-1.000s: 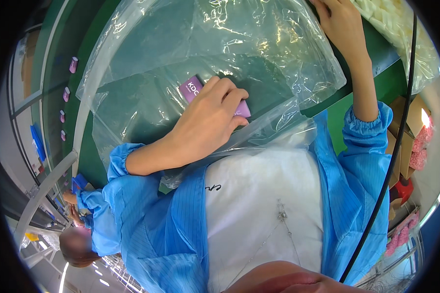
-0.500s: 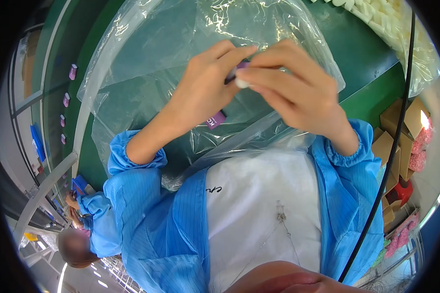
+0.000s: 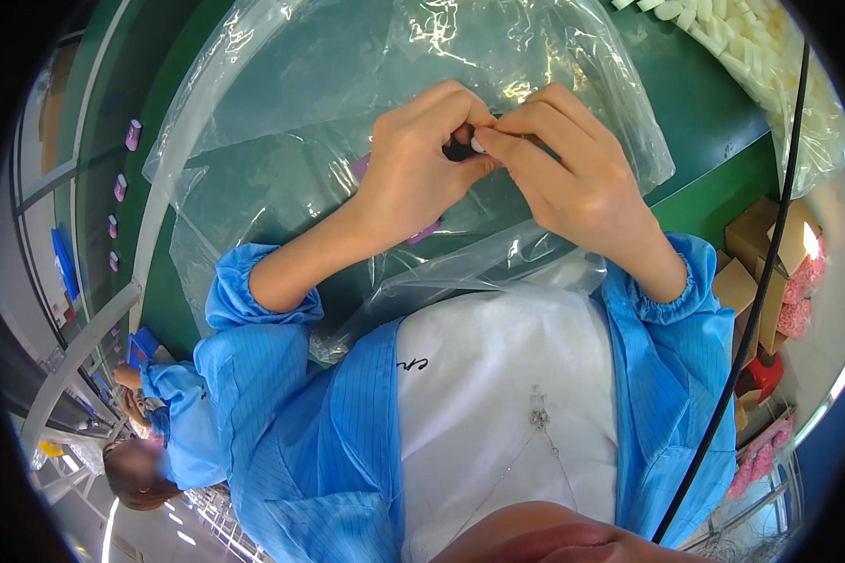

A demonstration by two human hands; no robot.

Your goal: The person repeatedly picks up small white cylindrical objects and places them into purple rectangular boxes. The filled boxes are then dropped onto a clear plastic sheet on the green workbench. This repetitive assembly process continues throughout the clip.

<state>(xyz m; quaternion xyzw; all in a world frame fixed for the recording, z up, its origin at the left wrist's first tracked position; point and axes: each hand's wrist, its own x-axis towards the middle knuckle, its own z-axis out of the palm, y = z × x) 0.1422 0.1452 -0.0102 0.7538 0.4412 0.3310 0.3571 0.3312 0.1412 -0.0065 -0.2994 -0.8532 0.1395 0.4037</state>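
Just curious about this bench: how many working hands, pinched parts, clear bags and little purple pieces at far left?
Left hand, right hand: 2
Dark part: 1
White part: 1
Clear bags: 2
Purple pieces, far left: 4
Total: 10

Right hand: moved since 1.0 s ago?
Yes. The right hand came down from the far edge of the clear plastic bag to its middle, where it now meets the left hand on a small white-and-dark part.

Crinkled plastic bag [image 3: 282,178] covers the green table [image 3: 714,131]; white foam pieces [image 3: 751,38] crowd its far-right corner
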